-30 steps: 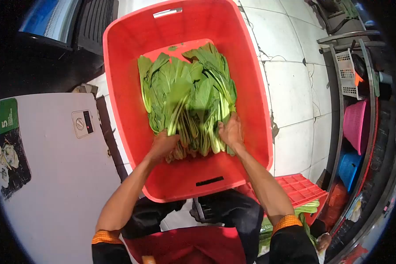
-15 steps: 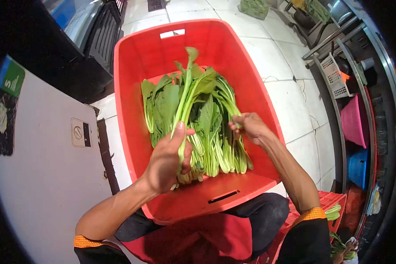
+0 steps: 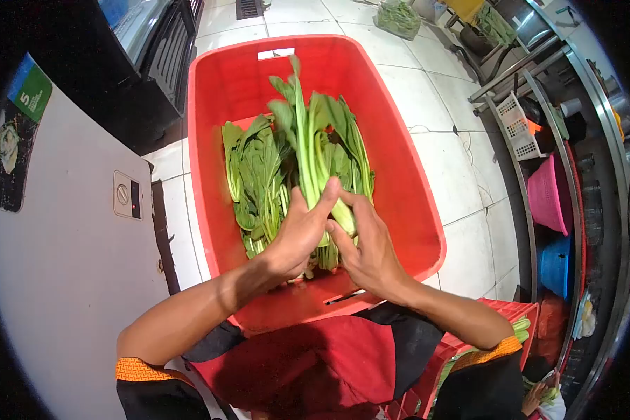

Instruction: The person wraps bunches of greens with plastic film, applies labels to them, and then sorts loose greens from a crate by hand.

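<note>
Both my hands meet over the red tub, around one bunch of choy sum with pale stems and green leaves pointing away from me. My left hand is closed around the stems from the left. From the right, my right hand grips the stem ends, its thumb near my left one. Below them, more choy sum lies in the tub with leaves toward the far end. The palm side of each hand is hidden.
To the left stands a white appliance with a dial. A metal rack at right holds a white basket, a pink basin and a blue basin. A red crate with greens is beside my right leg. Bagged greens lie on the floor.
My right hand has moved left, bringing its greens against those in my left hand. My left hand has shifted slightly right, so the stems now form one bunch.
</note>
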